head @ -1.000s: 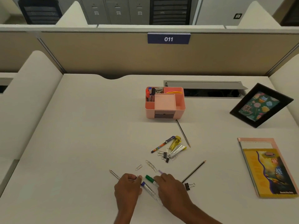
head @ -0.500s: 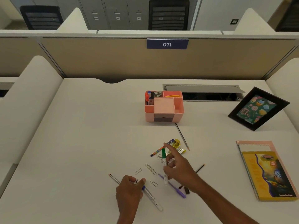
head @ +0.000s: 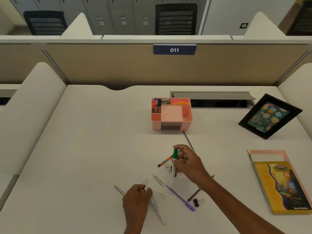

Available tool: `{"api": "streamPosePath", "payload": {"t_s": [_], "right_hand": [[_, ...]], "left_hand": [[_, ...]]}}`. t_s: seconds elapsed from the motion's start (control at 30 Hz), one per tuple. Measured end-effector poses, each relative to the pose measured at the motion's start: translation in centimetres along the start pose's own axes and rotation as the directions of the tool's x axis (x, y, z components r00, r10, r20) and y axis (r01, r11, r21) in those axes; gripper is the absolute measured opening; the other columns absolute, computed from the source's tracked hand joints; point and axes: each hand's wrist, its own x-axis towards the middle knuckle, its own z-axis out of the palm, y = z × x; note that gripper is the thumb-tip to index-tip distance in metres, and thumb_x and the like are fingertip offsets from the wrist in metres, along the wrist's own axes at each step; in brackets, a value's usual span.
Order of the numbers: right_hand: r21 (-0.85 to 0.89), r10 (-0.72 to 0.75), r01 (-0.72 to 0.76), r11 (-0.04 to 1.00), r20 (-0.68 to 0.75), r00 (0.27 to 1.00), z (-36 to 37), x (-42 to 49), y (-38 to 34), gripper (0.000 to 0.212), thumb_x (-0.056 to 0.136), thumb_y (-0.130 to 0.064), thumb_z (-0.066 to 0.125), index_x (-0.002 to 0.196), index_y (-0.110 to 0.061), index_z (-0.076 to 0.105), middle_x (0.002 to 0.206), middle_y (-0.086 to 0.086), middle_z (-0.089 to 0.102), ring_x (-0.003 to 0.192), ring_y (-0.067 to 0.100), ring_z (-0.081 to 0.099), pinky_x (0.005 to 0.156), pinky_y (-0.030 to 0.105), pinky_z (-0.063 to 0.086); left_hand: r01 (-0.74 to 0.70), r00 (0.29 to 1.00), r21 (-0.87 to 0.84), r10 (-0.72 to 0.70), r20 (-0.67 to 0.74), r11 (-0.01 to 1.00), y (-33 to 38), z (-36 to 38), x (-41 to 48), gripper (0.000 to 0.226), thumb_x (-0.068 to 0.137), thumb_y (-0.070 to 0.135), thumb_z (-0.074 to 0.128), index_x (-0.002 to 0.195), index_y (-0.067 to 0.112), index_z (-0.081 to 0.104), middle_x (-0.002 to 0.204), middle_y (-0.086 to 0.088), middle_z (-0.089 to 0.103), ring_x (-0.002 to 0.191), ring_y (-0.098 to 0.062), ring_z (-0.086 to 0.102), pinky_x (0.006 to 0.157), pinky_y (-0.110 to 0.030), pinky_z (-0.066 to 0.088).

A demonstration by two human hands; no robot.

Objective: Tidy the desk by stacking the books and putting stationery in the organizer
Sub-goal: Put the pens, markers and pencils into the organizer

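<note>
My right hand holds a green-capped white marker upright above a pile of loose stationery at the desk's middle. My left hand is closed on a clear pen low over the desk near the front. A pink organizer stands further back with several pens in its left compartment. A purple pen, paper clips, a black binder clip and pencils lie around my hands. Two stacked books lie at the right.
A black picture frame leans at the back right. An open cable tray runs behind the organizer. A tan partition with the sign 011 closes off the desk's far side. A dark pencil lies in front of the organizer.
My right hand picked the green-capped marker off the desk and carried it up and toward the organizer. My left hand stayed near the front, closing on the clear pen.
</note>
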Motion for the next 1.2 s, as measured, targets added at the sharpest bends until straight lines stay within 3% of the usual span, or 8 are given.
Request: {"api": "streamPosePath", "payload": {"t_s": [0.07, 0.23, 0.33, 0.47, 0.63, 0.97, 1.1, 1.2], "right_hand": [[0.014, -0.004, 0.004, 1.000, -0.032, 0.999, -0.2, 0.5, -0.9, 0.037, 0.094, -0.011, 0.074, 0.121, -0.035, 0.064, 0.101, 0.013, 0.071, 0.079, 0.024, 0.077, 0.070, 0.036, 0.066], [0.046, -0.042, 0.046, 0.998, -0.092, 0.995, -0.7, 2.0, -3.2, 0.029, 0.094, -0.011, 0.074, 0.117, -0.028, 0.069, 0.101, 0.008, 0.073, 0.079, 0.020, 0.077, 0.069, 0.031, 0.064], [0.042, -0.077, 0.082, 0.996, -0.100, 0.992, -0.8, 3.3, -4.7, 0.027, 0.094, -0.013, 0.075, 0.116, -0.026, 0.069, 0.100, 0.006, 0.074, 0.079, 0.021, 0.077, 0.073, 0.038, 0.066], [0.041, -0.142, 0.149, 0.988, -0.136, 0.980, -0.9, 5.2, -6.7, 0.027, 0.092, -0.008, 0.076, 0.115, -0.021, 0.071, 0.099, 0.004, 0.074, 0.086, 0.023, 0.077, 0.073, 0.037, 0.066], [-0.012, -0.232, 0.234, 0.972, -0.172, 0.957, -0.9, 7.6, -9.6, 0.025, 0.093, -0.006, 0.076, 0.114, -0.019, 0.070, 0.099, 0.004, 0.072, 0.087, 0.020, 0.077, 0.071, 0.031, 0.065], [-0.195, -0.452, 0.410, 0.891, -0.289, 0.844, -0.8, 13.3, -13.7, 0.022, 0.092, -0.019, 0.078, 0.112, -0.023, 0.070, 0.093, -0.007, 0.074, 0.085, 0.014, 0.075, 0.074, 0.036, 0.066], [-0.294, -0.525, 0.444, 0.846, -0.322, 0.788, -0.5, 15.2, -14.9, 0.021, 0.094, -0.018, 0.077, 0.113, -0.022, 0.069, 0.092, -0.011, 0.072, 0.082, 0.000, 0.070, 0.074, 0.019, 0.061], [-0.389, -0.592, 0.472, 0.791, -0.291, 0.752, -0.2, 16.2, -15.4, 0.022, 0.095, -0.014, 0.075, 0.115, -0.017, 0.068, 0.097, -0.005, 0.072, 0.083, 0.005, 0.069, 0.073, 0.015, 0.059]], "left_hand": [[-0.039, 0.999, -0.045, 0.039, -0.007, 0.998, 1.2, -0.4, -0.4, 0.004, 0.080, 0.035, 0.074, 0.082, 0.032, 0.074, 0.065, 0.013, 0.072, 0.075, -0.011, 0.073, 0.085, -0.040, 0.058], [-0.136, 0.989, -0.190, 0.123, -0.080, 0.972, 4.4, -1.4, -0.9, 0.003, 0.086, 0.028, 0.076, 0.088, 0.031, 0.075, 0.069, 0.013, 0.074, 0.072, -0.008, 0.075, 0.088, -0.038, 0.057], [-0.187, 0.981, -0.289, 0.162, -0.111, 0.939, 6.2, -1.9, -1.0, 0.006, 0.089, 0.027, 0.077, 0.092, 0.032, 0.076, 0.076, 0.010, 0.076, 0.070, -0.007, 0.075, 0.083, -0.040, 0.061], [-0.268, 0.962, -0.371, 0.224, -0.158, 0.889, 8.0, -2.3, -0.7, 0.011, 0.089, 0.030, 0.081, 0.098, 0.035, 0.076, 0.087, 0.011, 0.079, 0.081, -0.012, 0.077, 0.084, -0.047, 0.063], [-0.372, 0.925, -0.434, 0.289, -0.247, 0.821, 11.2, -2.9, 0.0, 0.021, 0.088, 0.028, 0.083, 0.107, 0.032, 0.076, 0.097, 0.009, 0.079, 0.091, -0.015, 0.078, 0.089, -0.045, 0.063], [-0.456, 0.887, -0.468, 0.342, -0.310, 0.757, 14.7, -3.7, 1.8, 0.029, 0.087, 0.029, 0.082, 0.114, 0.022, 0.075, 0.106, 0.005, 0.078, 0.097, -0.019, 0.078, 0.089, -0.045, 0.064], [-0.464, 0.882, -0.467, 0.346, -0.320, 0.752, 14.9, -3.7, 2.2, 0.030, 0.087, 0.029, 0.082, 0.115, 0.021, 0.075, 0.106, 0.004, 0.078, 0.097, -0.019, 0.078, 0.088, -0.045, 0.064], [-0.469, 0.879, -0.465, 0.346, -0.328, 0.751, 14.8, -3.8, 2.3, 0.032, 0.086, 0.029, 0.082, 0.115, 0.020, 0.075, 0.106, 0.004, 0.079, 0.097, -0.018, 0.078, 0.088, -0.044, 0.065]]}}
